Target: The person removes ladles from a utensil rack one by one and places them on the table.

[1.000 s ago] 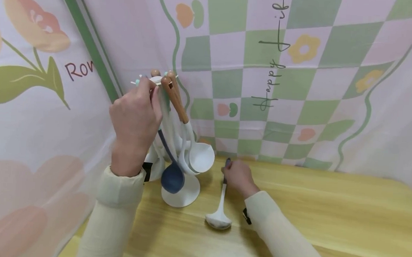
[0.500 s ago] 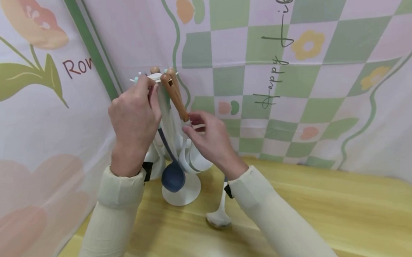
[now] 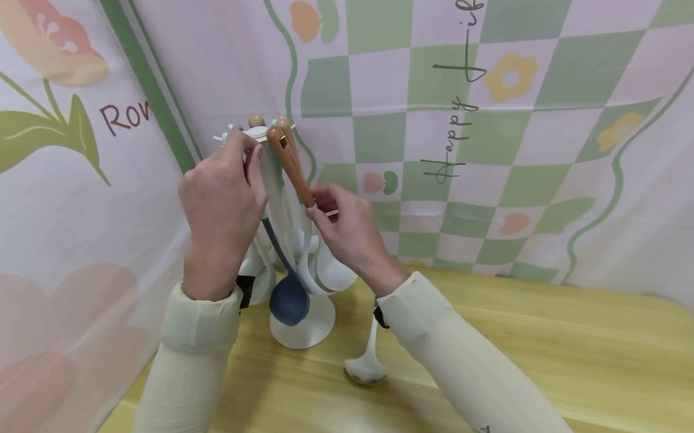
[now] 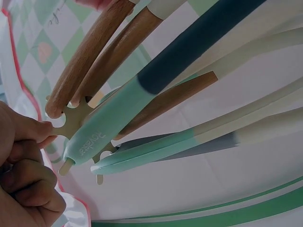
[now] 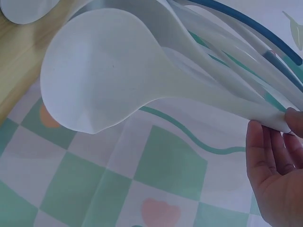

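A white utensil rack stands on the table, hung with several utensils. My left hand pinches one prong of the rack's top between thumb and forefinger. With the thumb and fingertips of my right hand, I pinch a white ladle at its neck, just below the wooden handle. That ladle still hangs from the rack, and my right hand partly covers its bowl in the head view. Beside it hangs a dark blue ladle with a mint-green handle.
Another ladle, pale with a dark handle end, lies on the wooden table under my right forearm. A checkered cloth hangs behind the rack, and a flower-printed cloth is at the left.
My right hand has let go of the ladle lying on the table. It has moved up and left and now pinches the hanging wooden-handled ladle. My left hand stays at the rack's top.
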`<state>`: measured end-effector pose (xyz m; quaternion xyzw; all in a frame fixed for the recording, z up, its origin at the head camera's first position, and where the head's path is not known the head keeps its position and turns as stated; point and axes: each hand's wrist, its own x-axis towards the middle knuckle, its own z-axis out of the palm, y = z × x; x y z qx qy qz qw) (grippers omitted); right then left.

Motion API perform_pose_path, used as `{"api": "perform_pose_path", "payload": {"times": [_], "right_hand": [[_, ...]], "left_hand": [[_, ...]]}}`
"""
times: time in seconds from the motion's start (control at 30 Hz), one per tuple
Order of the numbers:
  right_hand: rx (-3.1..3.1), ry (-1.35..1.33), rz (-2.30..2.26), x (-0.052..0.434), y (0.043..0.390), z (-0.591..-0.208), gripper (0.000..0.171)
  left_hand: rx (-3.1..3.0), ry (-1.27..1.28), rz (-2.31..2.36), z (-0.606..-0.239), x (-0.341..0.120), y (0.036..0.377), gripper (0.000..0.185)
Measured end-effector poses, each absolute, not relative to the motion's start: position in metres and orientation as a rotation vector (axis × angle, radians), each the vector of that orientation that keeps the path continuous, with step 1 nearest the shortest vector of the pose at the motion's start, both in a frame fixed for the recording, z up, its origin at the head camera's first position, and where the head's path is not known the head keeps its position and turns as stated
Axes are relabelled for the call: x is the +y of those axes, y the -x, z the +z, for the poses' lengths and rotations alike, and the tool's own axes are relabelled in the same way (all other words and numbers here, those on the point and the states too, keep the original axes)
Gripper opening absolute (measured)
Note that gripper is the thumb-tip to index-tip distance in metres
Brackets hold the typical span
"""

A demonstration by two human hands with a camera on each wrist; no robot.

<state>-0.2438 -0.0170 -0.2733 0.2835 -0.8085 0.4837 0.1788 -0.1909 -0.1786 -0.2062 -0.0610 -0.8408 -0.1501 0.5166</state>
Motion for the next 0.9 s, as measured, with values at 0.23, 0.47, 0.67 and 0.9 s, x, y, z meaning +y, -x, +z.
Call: {"api": "perform_pose_path", "payload": {"times": [0.23, 0.47, 0.67, 0.9], "right_hand": [[-2.272, -0.816, 1.36, -0.015, 0.243, -0.271, 0.025], [-2.265, -0.826, 1.356, -0.014, 0.241, -0.27, 0.026], [-2.265, -0.822, 1.395, -0.007, 0.238, -0.268, 0.026], [-2.25, -0.798, 1.417, 0.006, 0.236, -0.268, 0.028]], "left_hand": [[-2.018, 0.159, -0.366, -0.206, -0.179, 0.191, 0.025], [-2.021, 0.15, -0.369, -0.206, -0.179, 0.191, 0.025], [-2.009, 0.154, -0.386, -0.207, -0.179, 0.191, 0.026], [-2.004, 0.147, -0.395, -0.207, -0.18, 0.191, 0.024]]}}
